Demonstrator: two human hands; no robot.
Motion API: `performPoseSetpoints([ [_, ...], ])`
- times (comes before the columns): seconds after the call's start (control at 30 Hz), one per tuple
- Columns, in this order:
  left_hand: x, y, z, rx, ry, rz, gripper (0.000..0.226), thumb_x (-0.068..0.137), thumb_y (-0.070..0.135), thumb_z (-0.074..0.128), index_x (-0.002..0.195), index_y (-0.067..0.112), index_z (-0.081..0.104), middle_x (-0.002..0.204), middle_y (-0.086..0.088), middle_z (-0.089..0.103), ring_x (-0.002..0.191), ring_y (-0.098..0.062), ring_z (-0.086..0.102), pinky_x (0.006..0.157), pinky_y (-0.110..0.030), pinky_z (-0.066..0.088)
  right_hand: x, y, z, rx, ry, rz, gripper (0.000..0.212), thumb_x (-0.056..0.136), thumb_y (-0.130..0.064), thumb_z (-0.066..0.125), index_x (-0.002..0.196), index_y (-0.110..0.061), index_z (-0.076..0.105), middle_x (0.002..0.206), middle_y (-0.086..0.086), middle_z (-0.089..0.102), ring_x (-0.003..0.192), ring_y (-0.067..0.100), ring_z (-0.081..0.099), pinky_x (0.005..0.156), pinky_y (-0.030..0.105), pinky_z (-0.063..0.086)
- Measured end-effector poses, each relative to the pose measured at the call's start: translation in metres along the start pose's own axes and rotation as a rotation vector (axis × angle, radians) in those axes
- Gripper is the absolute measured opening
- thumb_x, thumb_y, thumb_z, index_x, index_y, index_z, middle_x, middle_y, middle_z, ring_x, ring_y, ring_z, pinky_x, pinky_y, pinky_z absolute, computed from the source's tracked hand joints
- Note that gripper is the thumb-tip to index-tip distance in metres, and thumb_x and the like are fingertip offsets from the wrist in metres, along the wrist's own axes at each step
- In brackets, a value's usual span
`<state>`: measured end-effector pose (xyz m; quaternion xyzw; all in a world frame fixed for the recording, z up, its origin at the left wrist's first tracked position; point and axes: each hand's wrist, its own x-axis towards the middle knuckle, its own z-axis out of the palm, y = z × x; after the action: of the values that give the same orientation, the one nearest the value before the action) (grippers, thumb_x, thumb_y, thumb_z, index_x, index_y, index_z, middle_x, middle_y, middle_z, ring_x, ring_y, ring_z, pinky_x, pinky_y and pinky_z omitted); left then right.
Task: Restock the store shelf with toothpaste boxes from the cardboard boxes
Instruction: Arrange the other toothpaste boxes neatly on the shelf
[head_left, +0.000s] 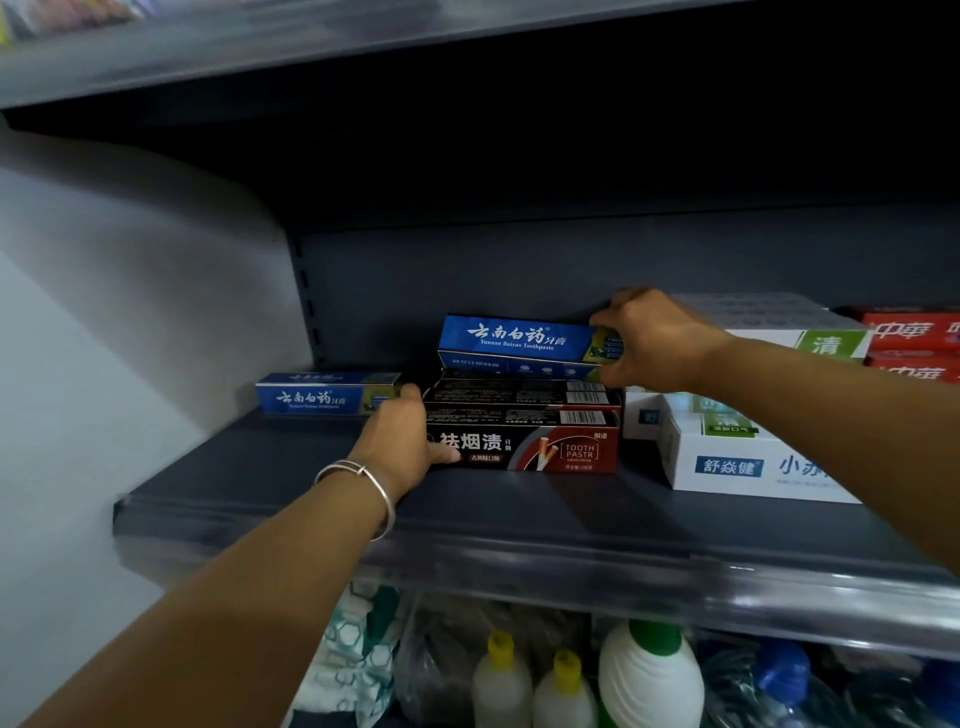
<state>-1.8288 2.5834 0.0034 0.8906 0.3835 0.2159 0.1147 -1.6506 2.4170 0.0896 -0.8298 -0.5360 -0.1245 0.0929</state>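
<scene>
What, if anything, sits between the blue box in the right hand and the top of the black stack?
Nothing visible. The right hand pinches the blue box by its right end, directly above the black stack, apparently already touching it.
</scene>
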Motion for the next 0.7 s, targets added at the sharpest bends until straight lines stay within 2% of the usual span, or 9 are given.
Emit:
performPoseSetpoints([
  [0.13,0.003,-0.001,0.001,-0.014,-0.002,-0.022,0.070,0.066,0.033,0.083,0.121,0.005,0.050,0.113,-0.014,0.062,0.102,-0.027,0.060,0.087,-0.037,0.052,-0.001,-0.002,-0.001,-0.009,-0.004,0.002,0.054,0.079,-0.032,0.072,0.127,-0.016,0.053,0.118,0.005,0.050,0.103,0.022,0.054,0.089,0.039,0.052],
  [0.27,0.003,-0.002,0.001,-0.058,-0.006,-0.011,0.065,0.068,0.029,0.082,0.122,0.007,0.054,0.114,-0.011,0.062,0.105,-0.026,0.059,0.091,-0.035,0.050,-0.001,-0.004,-0.001,-0.018,-0.021,0.002,0.054,0.080,-0.031,0.070,0.128,-0.015,0.051,0.119,0.006,0.051,0.105,0.022,0.053,0.090,0.039,0.051],
  [0.7,0.000,-0.003,-0.003,-0.074,-0.042,-0.020,0.060,0.072,0.026,0.080,0.123,0.007,0.054,0.118,-0.011,0.060,0.109,-0.026,0.057,0.096,-0.036,0.048,0.013,-0.032,0.007,-0.077,0.020,-0.028,0.051,0.079,-0.031,0.069,0.125,-0.014,0.055,0.122,0.007,0.051,0.109,0.024,0.048,0.089,0.039,0.050],
])
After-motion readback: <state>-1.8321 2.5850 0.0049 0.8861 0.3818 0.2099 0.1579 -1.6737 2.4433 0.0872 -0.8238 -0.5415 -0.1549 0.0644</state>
